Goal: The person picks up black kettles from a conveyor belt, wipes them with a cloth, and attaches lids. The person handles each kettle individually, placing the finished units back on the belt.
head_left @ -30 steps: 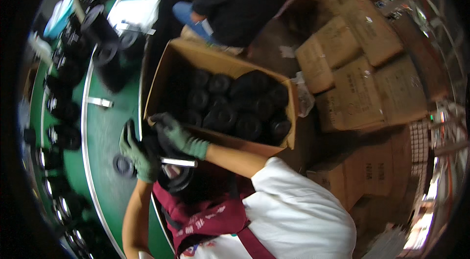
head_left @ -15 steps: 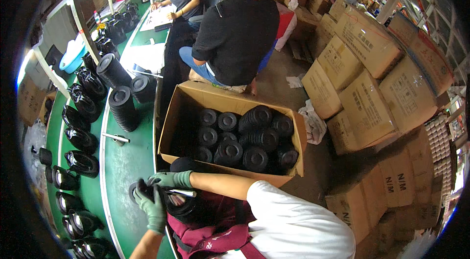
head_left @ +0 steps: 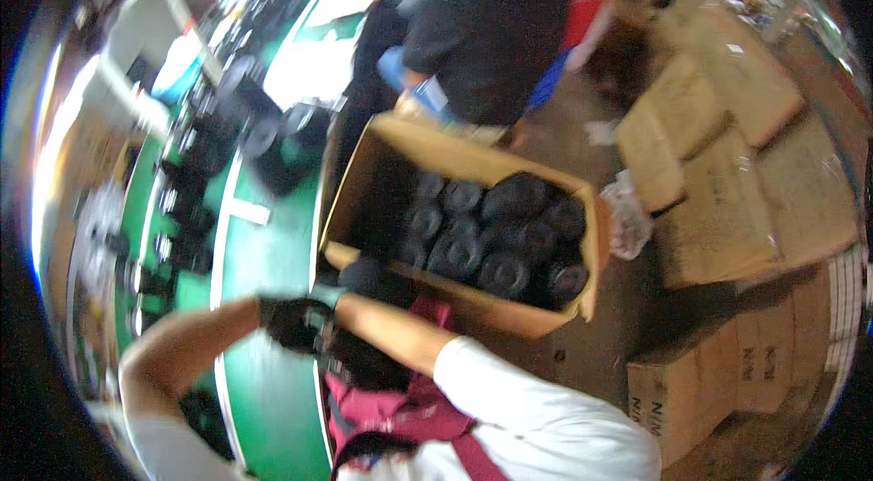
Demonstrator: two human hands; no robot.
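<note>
Motion blur covers much of the view. My left hand, dark-gloved, is at the near edge of the green bench. Beside it is my right hand, with a bit of pale green glove showing at the wrist. The two hands overlap, and their fingers are smeared, so what they hold cannot be made out. Just below them, over my maroon apron, lies a dark bulky shape. A cardboard box of stacked black round ribbed parts stands beyond my right forearm.
Stacks of black round parts stand on the bench, near a small white piece. Black glossy parts line its far left side. A person in black sits beyond the box. Large cartons are piled at right.
The view has shifted, and the scene sits further right. My left forearm has swung out to the left, with its elbow raised. The hands have come closer together; the black disc by the left hand no longer shows.
</note>
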